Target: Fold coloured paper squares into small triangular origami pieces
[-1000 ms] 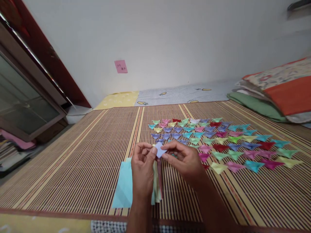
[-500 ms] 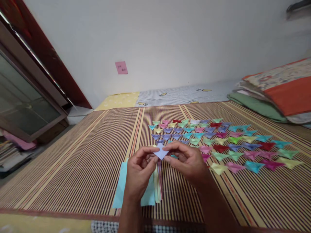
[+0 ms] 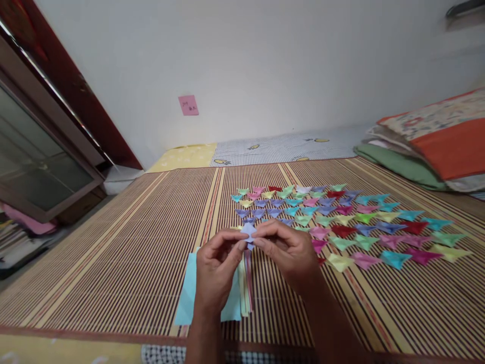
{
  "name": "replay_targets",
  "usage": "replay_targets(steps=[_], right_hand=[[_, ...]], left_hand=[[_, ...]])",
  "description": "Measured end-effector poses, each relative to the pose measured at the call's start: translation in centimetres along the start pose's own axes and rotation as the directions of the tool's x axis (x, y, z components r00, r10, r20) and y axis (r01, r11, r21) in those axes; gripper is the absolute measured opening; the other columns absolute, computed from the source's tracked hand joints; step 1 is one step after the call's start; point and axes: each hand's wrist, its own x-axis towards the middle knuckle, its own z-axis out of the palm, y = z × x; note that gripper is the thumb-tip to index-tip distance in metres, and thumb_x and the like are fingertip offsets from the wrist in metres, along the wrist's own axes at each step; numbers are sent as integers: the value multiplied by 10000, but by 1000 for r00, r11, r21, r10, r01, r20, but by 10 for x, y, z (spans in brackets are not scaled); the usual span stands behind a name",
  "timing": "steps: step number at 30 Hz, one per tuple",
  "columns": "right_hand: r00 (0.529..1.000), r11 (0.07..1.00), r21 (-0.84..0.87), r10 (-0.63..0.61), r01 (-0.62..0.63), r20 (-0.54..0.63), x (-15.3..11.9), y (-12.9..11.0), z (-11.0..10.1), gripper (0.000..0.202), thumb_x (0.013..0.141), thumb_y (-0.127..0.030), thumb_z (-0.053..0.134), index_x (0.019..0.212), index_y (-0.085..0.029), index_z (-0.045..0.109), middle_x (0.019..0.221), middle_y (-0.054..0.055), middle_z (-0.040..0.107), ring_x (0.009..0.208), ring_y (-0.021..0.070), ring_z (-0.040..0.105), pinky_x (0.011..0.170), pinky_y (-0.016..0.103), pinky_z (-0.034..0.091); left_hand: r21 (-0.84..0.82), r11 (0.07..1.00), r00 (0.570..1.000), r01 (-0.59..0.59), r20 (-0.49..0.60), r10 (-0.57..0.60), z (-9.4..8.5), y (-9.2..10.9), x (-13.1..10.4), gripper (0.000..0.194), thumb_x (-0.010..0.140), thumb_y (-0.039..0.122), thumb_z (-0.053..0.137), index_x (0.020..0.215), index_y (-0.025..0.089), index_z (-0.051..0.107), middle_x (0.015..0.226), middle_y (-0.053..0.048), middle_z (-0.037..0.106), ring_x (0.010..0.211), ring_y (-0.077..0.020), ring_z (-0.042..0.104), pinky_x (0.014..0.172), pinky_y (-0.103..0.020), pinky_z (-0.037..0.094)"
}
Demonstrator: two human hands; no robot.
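A small folded piece of lavender paper point(image 3: 249, 231) is pinched between both hands near the middle of the view. My left hand point(image 3: 217, 268) grips its left side with thumb and forefinger. On its right side, the thumb and forefinger of my right hand point(image 3: 290, 253) are closed. Below and partly behind my left hand lies a light blue sheet of paper point(image 3: 186, 298), with a thin stack of coloured papers point(image 3: 245, 293) at its right. Several rows of small folded paper shapes point(image 3: 343, 231) in many colours spread out behind and to the right of my hands.
A striped mat point(image 3: 151, 242) covers the surface. Folded bedding with a floral and orange cover point(image 3: 447, 146) is piled at the right. A pink note point(image 3: 188, 105) hangs on the white wall. At the left stands a glass-fronted cabinet point(image 3: 34, 156).
The lavender paper has changed from a flat diamond to a shape folded across its lower part. My fingers have shifted slightly on it and are still pinching it.
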Motion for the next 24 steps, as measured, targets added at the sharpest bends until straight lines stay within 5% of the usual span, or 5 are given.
replay_targets(steps=[12, 24], right_hand=[[994, 997, -68, 34, -41, -100, -2, 8, 14, 86, 926, -197, 683, 862, -234, 727, 864, 6, 670, 836, 170, 621, 716, 315, 467], [986, 993, 50, 109, -104, -122, -3, 18, 22, 94, 920, -217, 654, 826, -214, 652, 768, -10, 651, 745, 160, 611, 692, 303, 478]], left_hand=[[49, 997, 992, 51, -115, -46, 4, -8, -2, 48, 850, 251, 770, 848, 207, 788, 829, -16, 759, 752, -138, 693, 705, -215, 559], [27, 996, 984, 84, -163, -79, 9, -8, -1, 85, 805, 258, 802, 821, 183, 765, 743, -3, 724, 703, -134, 679, 666, -212, 557]])
